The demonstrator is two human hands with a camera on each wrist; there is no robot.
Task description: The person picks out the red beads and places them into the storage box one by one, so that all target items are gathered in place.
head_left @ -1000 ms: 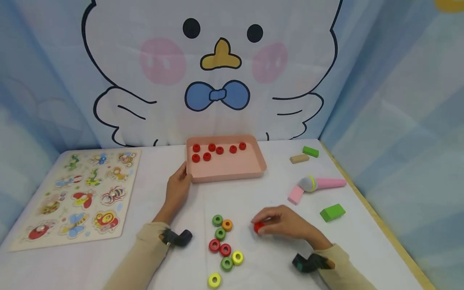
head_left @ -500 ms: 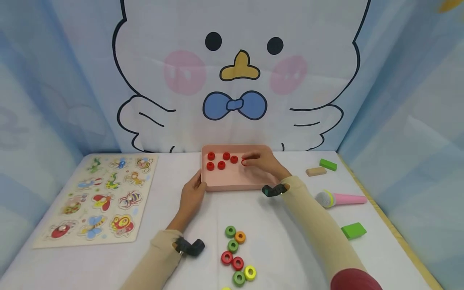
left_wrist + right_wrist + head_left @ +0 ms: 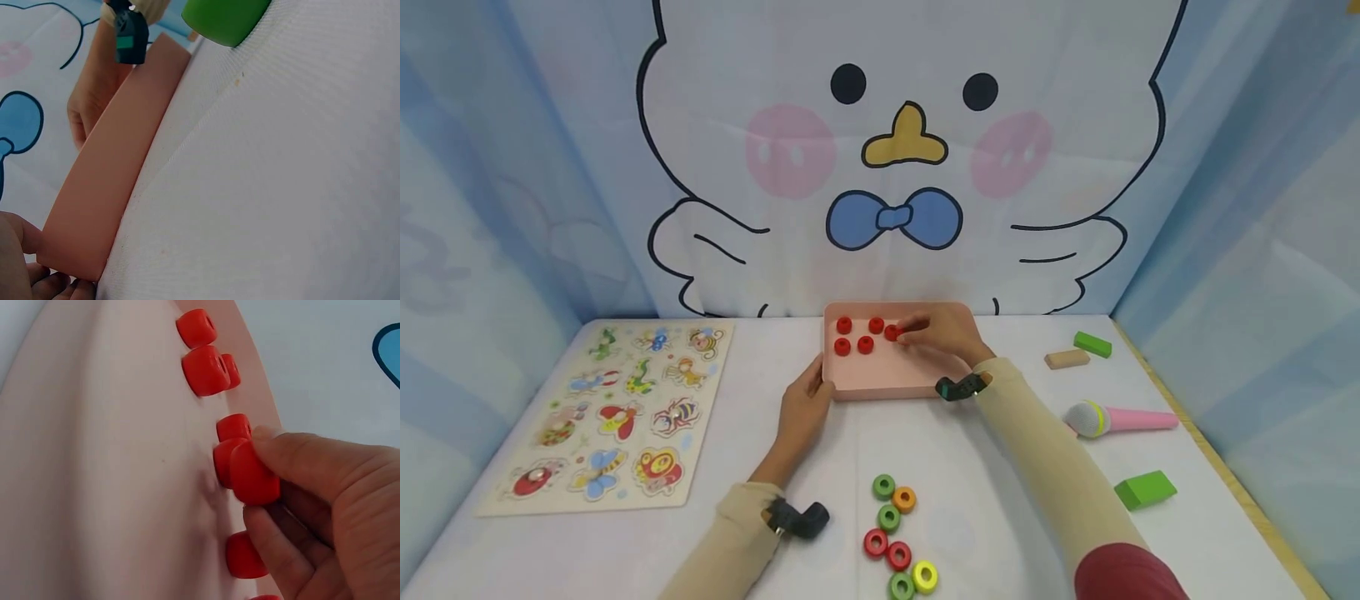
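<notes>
Right hand (image 3: pixel 943 337) pinches a red ring (image 3: pixel 253 475) over the pink tray (image 3: pixel 898 385), beside several others; two red rings (image 3: pixel 887 548) remain behind. Left hand (image 3: pixel 803 408) apparently grips the tray's corner.

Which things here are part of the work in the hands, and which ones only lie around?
In the work:
right hand pinching a red ring
left hand holding the pink tray
red rings in tray
loose rings

Lying about:
animal puzzle
toy microphone
green blocks
tan block
</notes>
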